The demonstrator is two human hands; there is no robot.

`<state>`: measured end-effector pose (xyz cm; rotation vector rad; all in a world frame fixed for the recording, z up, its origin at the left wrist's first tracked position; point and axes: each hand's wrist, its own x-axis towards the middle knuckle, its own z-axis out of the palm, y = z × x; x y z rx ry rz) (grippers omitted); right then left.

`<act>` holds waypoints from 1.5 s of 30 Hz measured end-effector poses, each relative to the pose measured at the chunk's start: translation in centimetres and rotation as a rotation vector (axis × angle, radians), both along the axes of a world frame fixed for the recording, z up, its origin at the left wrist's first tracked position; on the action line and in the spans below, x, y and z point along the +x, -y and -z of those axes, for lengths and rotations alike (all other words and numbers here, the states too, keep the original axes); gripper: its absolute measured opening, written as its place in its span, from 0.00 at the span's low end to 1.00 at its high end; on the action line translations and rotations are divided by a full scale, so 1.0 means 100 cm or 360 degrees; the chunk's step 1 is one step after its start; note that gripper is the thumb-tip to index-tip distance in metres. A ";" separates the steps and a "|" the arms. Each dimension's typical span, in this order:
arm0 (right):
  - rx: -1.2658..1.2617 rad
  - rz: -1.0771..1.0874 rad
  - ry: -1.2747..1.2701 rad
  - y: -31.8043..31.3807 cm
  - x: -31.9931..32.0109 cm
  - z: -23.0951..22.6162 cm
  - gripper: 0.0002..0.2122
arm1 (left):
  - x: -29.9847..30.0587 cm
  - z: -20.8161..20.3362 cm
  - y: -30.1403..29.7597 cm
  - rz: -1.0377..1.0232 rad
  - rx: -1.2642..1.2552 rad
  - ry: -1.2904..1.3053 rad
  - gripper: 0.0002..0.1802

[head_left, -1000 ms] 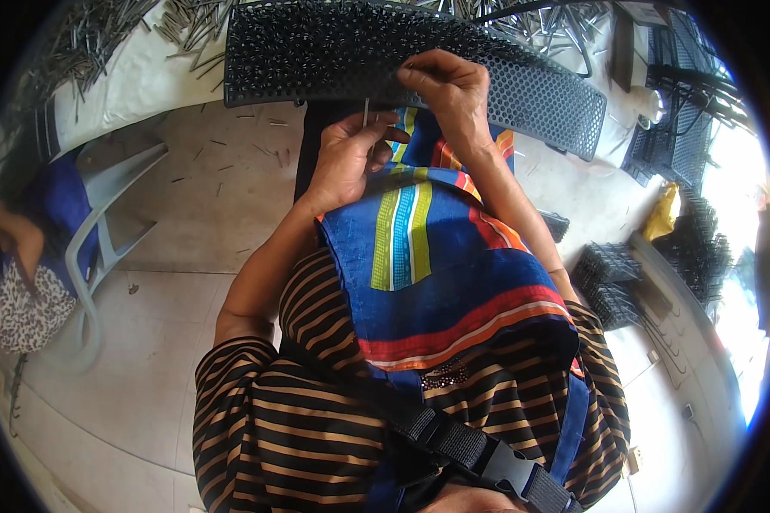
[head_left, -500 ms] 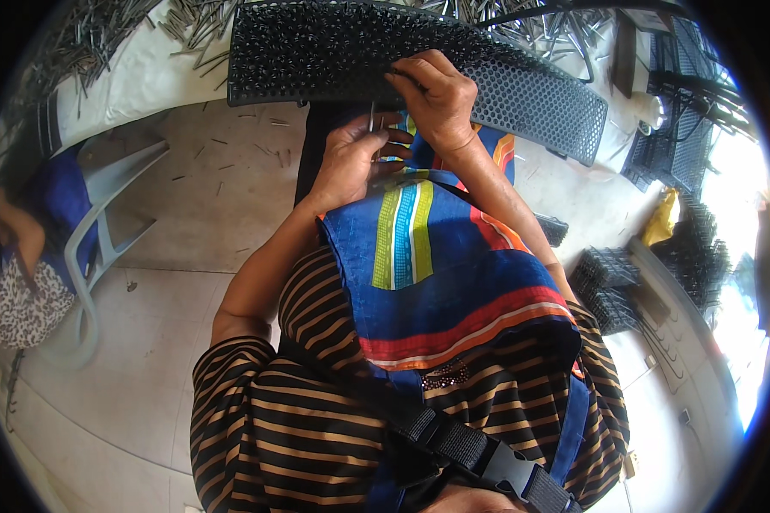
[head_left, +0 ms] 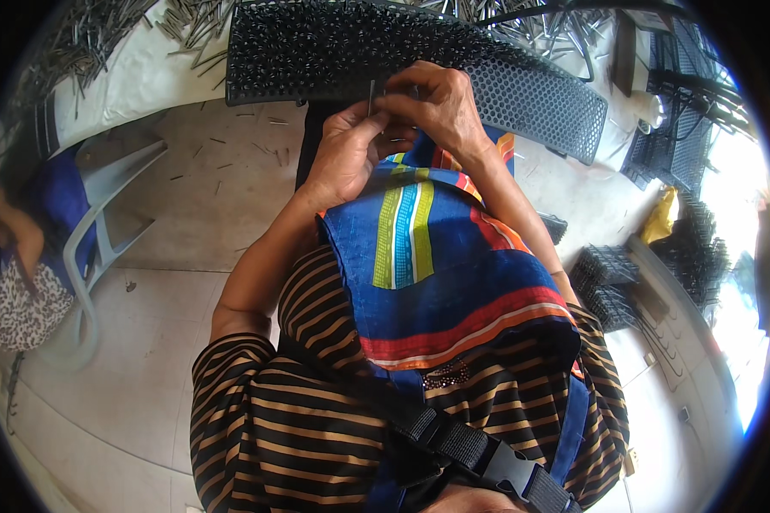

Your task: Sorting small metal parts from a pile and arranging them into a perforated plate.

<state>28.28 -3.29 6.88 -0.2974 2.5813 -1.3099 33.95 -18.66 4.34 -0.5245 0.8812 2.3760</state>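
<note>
A thin metal rod (head_left: 371,96) stands upright between the thumb and fingers of my left hand (head_left: 346,156), in front of the near edge of a long black perforated panel (head_left: 535,103). Close beside the rod, my right hand (head_left: 441,107) is closed in a pinch, its fingertips by the rod. Whatever it pinches is too small and hidden to make out. Many small black pieces (head_left: 334,47) crowd the holes over the panel's left and far part. Bare holes show on its right part.
Loose metal rods (head_left: 198,26) lie heaped on the pale table (head_left: 141,81) around the panel. A grey plastic chair (head_left: 103,218) and another person (head_left: 30,274) are at the left. Black wire racks (head_left: 607,286) stand on the floor at the right, near a yellow bag (head_left: 660,218).
My right hand has come down and slightly left from the panel's edge toward the rod. My left hand has risen a little, bringing the rod up beside the right fingertips.
</note>
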 end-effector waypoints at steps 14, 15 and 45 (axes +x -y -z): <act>-0.0524 0.0259 0.0742 -0.011 -0.001 -0.002 0.07 | -0.008 -0.007 -0.001 0.0418 -0.0052 0.0016 0.14; -0.0512 0.0226 0.0779 -0.012 -0.001 -0.001 0.07 | -0.009 -0.006 -0.001 0.0460 -0.0053 0.0028 0.14; 0.0131 0.0346 -0.0717 -0.007 -0.001 0.019 0.05 | -0.002 0.091 0.005 0.0434 -0.0036 0.0261 0.15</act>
